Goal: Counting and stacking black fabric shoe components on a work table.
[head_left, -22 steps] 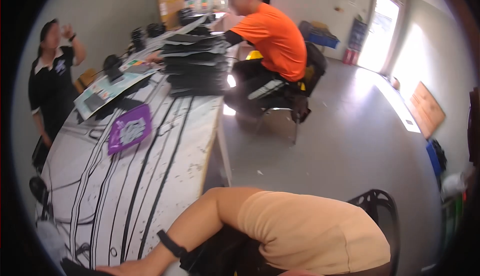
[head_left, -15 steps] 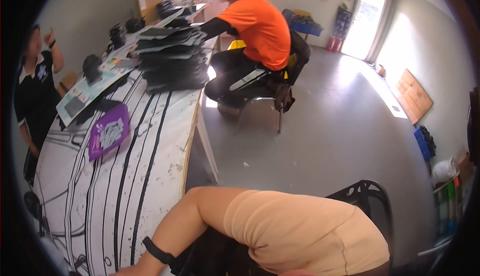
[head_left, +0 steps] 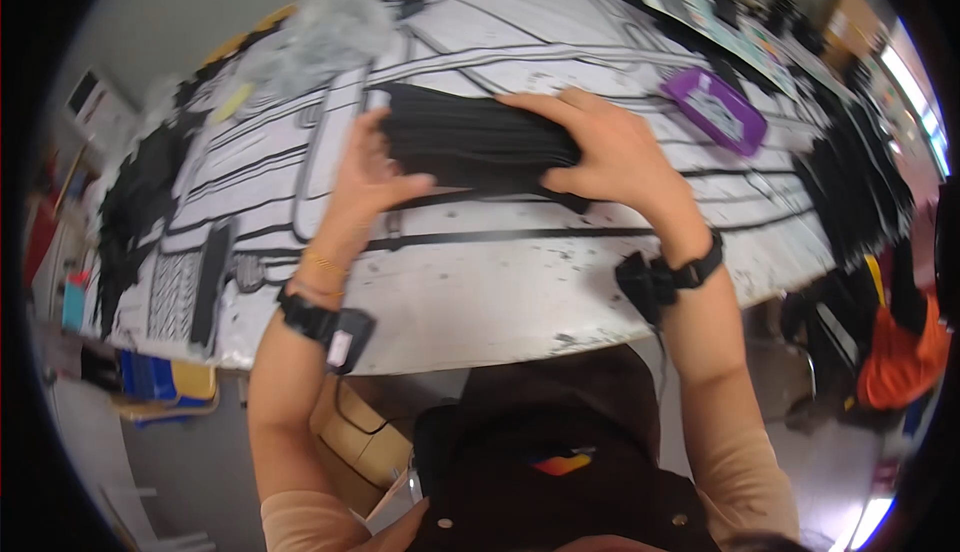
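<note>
A thick stack of flat black pieces [head_left: 475, 142], perhaps cloth, is held between my two hands over the white, black-lined table [head_left: 480, 302]. My left hand [head_left: 370, 167] grips its left end, thumb along the near side and fingers at the far side. At the right end, my right hand [head_left: 615, 152] has its fingers over the far top edge and its thumb on the near side. The layers run lengthwise between the hands, and their edges look blurred. Dark straps with small black boxes sit on both wrists.
A purple tray [head_left: 715, 112] of small pale pieces lies to the right, with a large black stack [head_left: 855, 192] beyond it. Crumpled clear plastic [head_left: 335, 42] is at the far left. Black pieces [head_left: 145, 212] heap along the left edge. A person in orange [head_left: 905, 352] sits at right.
The view has swung from the right side of the room to the table before me. Both hands and the black stack between them now show; earlier only one forearm was visible.
</note>
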### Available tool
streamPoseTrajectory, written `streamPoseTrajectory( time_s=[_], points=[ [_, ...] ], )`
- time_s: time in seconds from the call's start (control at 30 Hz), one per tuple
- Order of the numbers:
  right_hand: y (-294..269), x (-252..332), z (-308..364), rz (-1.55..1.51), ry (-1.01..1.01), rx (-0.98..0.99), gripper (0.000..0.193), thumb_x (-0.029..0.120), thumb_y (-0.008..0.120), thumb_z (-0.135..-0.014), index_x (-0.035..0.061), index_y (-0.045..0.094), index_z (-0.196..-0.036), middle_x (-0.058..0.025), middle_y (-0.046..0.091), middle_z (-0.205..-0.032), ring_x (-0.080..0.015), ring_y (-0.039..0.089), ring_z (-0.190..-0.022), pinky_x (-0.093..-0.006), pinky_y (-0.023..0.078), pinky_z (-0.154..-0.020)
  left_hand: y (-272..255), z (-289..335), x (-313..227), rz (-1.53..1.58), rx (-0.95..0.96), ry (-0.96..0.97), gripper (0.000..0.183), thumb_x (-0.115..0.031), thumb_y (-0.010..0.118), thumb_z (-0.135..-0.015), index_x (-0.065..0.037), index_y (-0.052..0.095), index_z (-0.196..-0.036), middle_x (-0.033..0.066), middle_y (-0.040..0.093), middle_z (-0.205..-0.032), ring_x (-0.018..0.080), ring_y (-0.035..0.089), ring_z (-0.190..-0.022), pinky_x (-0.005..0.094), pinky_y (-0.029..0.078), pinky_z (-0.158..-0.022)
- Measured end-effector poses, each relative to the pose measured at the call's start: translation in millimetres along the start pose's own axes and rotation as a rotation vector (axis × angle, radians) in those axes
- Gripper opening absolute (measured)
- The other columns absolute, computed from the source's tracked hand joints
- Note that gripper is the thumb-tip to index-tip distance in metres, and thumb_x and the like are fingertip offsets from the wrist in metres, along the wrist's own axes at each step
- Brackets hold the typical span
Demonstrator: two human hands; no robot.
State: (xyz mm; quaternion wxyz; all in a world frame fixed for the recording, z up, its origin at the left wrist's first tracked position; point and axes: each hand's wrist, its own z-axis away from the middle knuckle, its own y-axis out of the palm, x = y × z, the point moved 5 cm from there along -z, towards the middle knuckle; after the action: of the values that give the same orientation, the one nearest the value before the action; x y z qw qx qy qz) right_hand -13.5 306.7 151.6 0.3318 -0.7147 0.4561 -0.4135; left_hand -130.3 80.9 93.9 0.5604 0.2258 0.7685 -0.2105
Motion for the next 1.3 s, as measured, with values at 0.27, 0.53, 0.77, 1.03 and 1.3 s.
streamPoseTrajectory(
  time_s=[0.27,0.53,0.77,1.03,1.3],
  points=[
    [27.2,-7.8,4.9,0.051,0.005,0.090,0.077,0.017,0.069,-0.058,0.0283,0.057,-0.133,-0.0081,0.062,-0.108,-0.0280,0.058,-0.103,-0.0402,0.049,-0.083,8.6,4.0,13.7,-0.377,0.166,0.064,0.113,-0.027,0.090,-0.063,-0.004,0.016,-0.146,0.0198,0.035,-0.141,0.0312,0.032,-0.138,0.0410,0.024,-0.116],
    [35.2,-1.4,0.5,0.050,-0.053,-0.020,0.082,0.018,0.069,-0.057,0.0253,0.055,-0.137,-0.0086,0.057,-0.122,-0.0285,0.052,-0.114,-0.0430,0.039,-0.099,23.5,1.9,19.2,-0.178,0.188,-0.002,0.123,-0.026,0.091,-0.066,-0.007,0.002,-0.150,0.0181,0.033,-0.140,0.0301,0.033,-0.139,0.0381,0.030,-0.114],
    [32.8,-8.7,0.7,0.085,-0.051,-0.112,0.063,0.048,0.068,-0.078,0.0221,0.057,-0.135,-0.0112,0.063,-0.114,-0.0281,0.056,-0.109,-0.0448,0.039,-0.096,18.3,-0.2,20.4,-0.326,0.182,-0.016,0.103,-0.019,0.088,-0.070,-0.006,0.018,-0.143,0.0175,0.044,-0.134,0.0270,0.043,-0.131,0.0350,0.036,-0.110],
    [42.8,-41.8,-2.1,-0.615,0.292,-0.202,0.056,0.053,0.050,-0.097,0.0061,0.063,-0.123,-0.0159,0.066,-0.101,-0.0249,0.059,-0.104,-0.0328,0.044,-0.090,14.0,1.7,14.5,-0.464,0.014,-0.005,0.086,-0.017,0.085,-0.071,0.001,0.027,-0.131,0.0226,0.055,-0.123,0.0281,0.058,-0.115,0.0352,0.045,-0.101],
    [44.0,-22.2,-1.8,-0.320,-0.149,0.093,0.082,0.026,0.076,-0.069,0.0264,0.045,-0.145,-0.0222,0.034,-0.146,-0.0421,0.038,-0.133,-0.0451,0.039,-0.108,-1.7,-4.5,15.1,-0.379,0.040,0.087,0.097,-0.020,0.089,-0.067,-0.002,0.026,-0.139,0.0200,0.053,-0.126,0.0264,0.053,-0.122,0.0354,0.044,-0.104]
  ],
)
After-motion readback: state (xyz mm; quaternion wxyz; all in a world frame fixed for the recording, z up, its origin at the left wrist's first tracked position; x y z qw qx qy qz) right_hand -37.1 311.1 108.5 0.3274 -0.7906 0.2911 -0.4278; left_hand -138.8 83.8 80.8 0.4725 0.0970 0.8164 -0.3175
